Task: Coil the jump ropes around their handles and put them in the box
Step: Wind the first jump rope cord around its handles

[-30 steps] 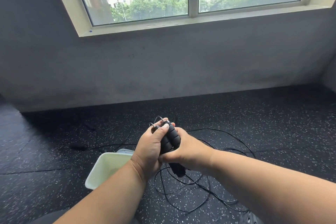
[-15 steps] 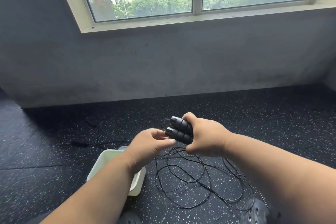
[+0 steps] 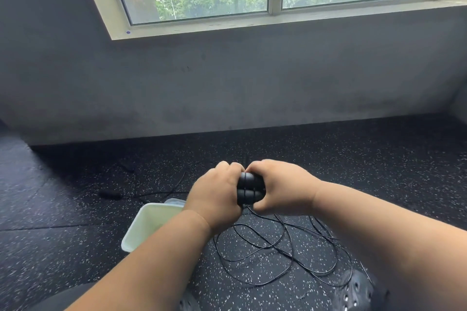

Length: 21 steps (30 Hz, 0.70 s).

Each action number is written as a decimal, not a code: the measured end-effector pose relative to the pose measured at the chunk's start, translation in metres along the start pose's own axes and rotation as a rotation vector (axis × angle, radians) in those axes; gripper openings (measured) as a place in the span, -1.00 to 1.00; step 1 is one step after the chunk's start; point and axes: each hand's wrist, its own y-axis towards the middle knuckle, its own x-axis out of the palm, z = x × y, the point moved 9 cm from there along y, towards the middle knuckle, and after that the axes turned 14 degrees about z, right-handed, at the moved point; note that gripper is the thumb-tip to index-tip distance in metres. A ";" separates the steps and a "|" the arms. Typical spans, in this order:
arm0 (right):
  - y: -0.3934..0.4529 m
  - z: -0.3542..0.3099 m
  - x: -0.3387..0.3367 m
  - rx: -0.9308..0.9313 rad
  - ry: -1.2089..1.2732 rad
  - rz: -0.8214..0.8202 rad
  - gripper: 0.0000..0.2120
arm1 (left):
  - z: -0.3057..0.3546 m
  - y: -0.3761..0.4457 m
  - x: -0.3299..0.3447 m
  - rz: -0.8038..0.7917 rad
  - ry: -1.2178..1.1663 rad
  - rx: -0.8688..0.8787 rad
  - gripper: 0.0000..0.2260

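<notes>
Both sets of fingers are curled round the paired handles [image 3: 250, 189]: left hand [image 3: 216, 194] at 9 o'clock, right hand [image 3: 283, 188] at 3. Half a second ago the left hand was off them. Cord [image 3: 280, 247] lies loose at 6; coiling barely begun. Box [image 3: 149, 225] at 8.

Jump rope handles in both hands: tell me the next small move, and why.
Probably keep the right hand gripping the paired handles and have the left hand draw up cord for a first turn around them. The cord lies in loose loops on the floor, and the box waits beside it.
</notes>
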 end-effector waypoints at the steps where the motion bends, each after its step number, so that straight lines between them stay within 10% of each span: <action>1: 0.003 0.004 -0.005 0.020 0.022 0.053 -0.56 | -0.005 0.002 -0.004 0.024 -0.013 -0.034 -0.60; 13: 0.004 0.015 -0.003 0.188 0.219 -0.093 -0.63 | -0.002 0.006 -0.002 -0.016 -0.049 0.031 -0.76; 17: 0.009 0.030 -0.009 0.418 1.038 0.020 -0.38 | -0.030 0.008 -0.014 0.036 -0.404 -0.303 -0.90; 21: -0.008 0.014 0.047 0.571 1.508 -0.354 -0.02 | -0.030 0.011 -0.024 0.092 -0.993 -0.566 -0.74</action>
